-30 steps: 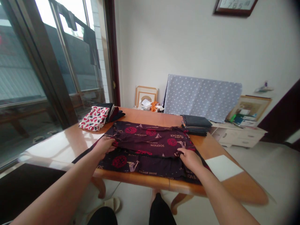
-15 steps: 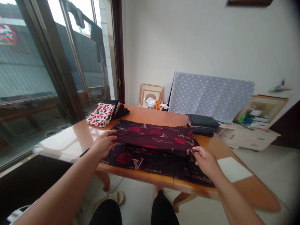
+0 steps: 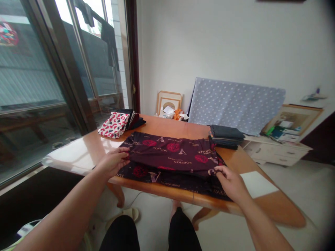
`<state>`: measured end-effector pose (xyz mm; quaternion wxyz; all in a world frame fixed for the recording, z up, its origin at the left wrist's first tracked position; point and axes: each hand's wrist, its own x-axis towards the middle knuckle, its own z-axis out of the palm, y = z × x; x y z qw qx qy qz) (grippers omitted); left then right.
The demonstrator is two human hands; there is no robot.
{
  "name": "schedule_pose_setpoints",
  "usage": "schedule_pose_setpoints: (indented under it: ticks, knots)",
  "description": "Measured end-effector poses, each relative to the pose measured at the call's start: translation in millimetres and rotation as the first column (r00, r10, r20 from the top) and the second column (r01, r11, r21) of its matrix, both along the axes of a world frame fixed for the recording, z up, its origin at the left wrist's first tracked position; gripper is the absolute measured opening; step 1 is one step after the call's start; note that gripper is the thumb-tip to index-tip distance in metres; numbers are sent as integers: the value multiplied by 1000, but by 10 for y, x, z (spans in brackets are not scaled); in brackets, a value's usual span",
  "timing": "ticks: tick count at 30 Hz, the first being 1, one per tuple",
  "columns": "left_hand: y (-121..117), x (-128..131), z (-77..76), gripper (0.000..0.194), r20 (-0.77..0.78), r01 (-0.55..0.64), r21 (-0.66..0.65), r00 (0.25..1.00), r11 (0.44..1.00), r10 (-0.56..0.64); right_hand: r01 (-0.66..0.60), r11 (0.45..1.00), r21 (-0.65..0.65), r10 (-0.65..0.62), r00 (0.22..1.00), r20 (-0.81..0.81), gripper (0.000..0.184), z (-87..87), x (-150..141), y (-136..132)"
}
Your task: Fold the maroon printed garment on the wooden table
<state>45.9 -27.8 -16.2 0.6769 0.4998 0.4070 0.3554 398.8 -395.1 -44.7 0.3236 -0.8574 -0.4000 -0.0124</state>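
A dark maroon cloth (image 3: 172, 157) with red round motifs and pale lettering lies folded on the wooden table (image 3: 78, 153). My left hand (image 3: 112, 162) pinches the folded upper layer at its left edge. On the right side, my right hand (image 3: 230, 181) grips the same layer at its front right corner, fingers closed on the fabric. The lower layer sticks out toward me at the table's front edge.
A white cloth with red hearts (image 3: 113, 124) lies on dark garments at the table's back left. A stack of dark folded cloths (image 3: 225, 136) sits at the back right. A white sheet (image 3: 259, 184) lies near my right hand. Glass doors stand to the left.
Both hands have drawn the upper layer of the maroon cloth toward me, so it covers more of the lower layer. The camera has shifted slightly.
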Motion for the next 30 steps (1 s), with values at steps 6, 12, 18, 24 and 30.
schedule_pose_setpoints:
  ticks: [6, 12, 18, 24, 30]
  knots:
    - [-4, -184, -198, 41, -396, 117, 120, 916, 986, -60, -90, 988, -126, 81, 994, -69, 29, -195, -68, -164]
    - [75, -111, -98, 41, -678, 369, 700, 611, 612, 408, -2, 998, -70, -4, 996, -89, 39, -171, 9, -169]
    - [-73, 214, -255, 65, -740, 651, 672, 606, 354, 290, 144, 974, -175, -115, 979, 170, 44, -241, 131, -138]
    - [112, 69, -676, 64, -834, 789, 549, 497, 276, 240, 203, 917, -343, -106, 954, 281, 46, -364, -58, -267]
    - [401, -174, -773, 47, -872, 857, 486, 465, 169, 152, 99, 943, -319, -31, 977, 210, 41, -267, -191, -480]
